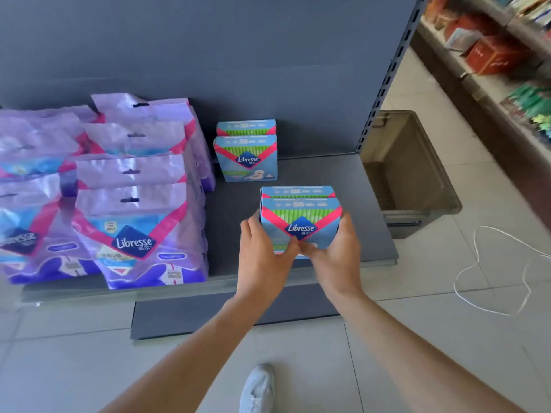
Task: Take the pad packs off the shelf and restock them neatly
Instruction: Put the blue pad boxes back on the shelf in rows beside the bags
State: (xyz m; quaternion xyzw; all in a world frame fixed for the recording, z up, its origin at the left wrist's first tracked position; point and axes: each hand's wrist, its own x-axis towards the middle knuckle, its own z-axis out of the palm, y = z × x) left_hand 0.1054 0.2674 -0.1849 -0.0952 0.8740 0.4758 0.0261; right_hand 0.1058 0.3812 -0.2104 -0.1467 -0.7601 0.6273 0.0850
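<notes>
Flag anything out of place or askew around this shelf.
A white cord lies in loose loops on the floor right of the shelf, which looks stray. The purple packs on the left lean and overlap unevenly. The blue packs at the back stand square; so do the held packs between the left hand and right hand.

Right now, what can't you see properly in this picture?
Head view:
- Held blue boxes: lower front hidden by left hand and right hand.
- Back blue box: mostly hidden by front blue box.
- Leftmost purple packs: cut off by frame edge.
- Right-side shelf goods: blurred, unreadable.
</notes>
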